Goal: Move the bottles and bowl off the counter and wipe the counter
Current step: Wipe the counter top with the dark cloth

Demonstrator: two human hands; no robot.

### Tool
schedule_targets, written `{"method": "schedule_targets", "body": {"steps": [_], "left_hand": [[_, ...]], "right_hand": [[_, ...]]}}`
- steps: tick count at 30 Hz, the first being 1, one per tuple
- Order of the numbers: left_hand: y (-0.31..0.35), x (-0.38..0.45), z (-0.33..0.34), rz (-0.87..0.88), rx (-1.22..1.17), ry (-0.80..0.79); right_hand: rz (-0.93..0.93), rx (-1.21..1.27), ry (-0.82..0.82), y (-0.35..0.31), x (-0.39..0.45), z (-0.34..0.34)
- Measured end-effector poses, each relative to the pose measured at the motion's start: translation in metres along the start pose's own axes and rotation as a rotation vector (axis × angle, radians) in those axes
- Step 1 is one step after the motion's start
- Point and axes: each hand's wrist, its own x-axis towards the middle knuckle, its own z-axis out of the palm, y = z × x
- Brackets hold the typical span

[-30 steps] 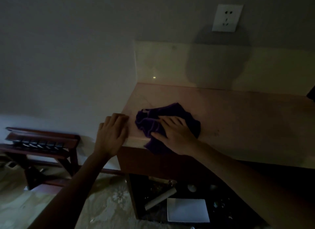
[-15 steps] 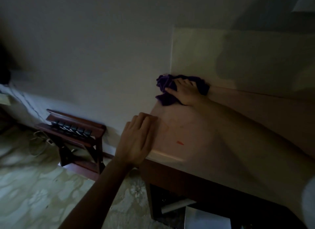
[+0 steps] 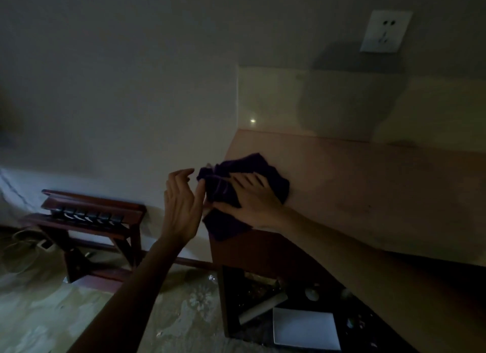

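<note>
The single head-worn camera looks forward and down from close above the counter's [image 3: 368, 181] front left corner, taking in the wall [image 3: 118, 76] behind and the floor [image 3: 52, 313] below.

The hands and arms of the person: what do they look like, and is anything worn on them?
The left hand and the right hand are bare: no gloves, and no ring, watch or bracelet can be seen. The left forearm and the right forearm are bare too, with no sleeve in view. The light is dim, so small details could be missed.
</note>
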Motion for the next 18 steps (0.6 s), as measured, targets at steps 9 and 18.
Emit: {"method": "schedule_targets", "body": {"steps": [9,18], "left_hand": [[-0.002,0.009,-0.018,0.152,0.109,-0.009],[0.070,0.021,0.048,0.335,0.171,-0.185]], "right_hand": [[-0.039,0.076,-0.004,0.026,0.038,-0.004],[0.111,0.079,-0.001,0.103,0.166,0.000]]}}
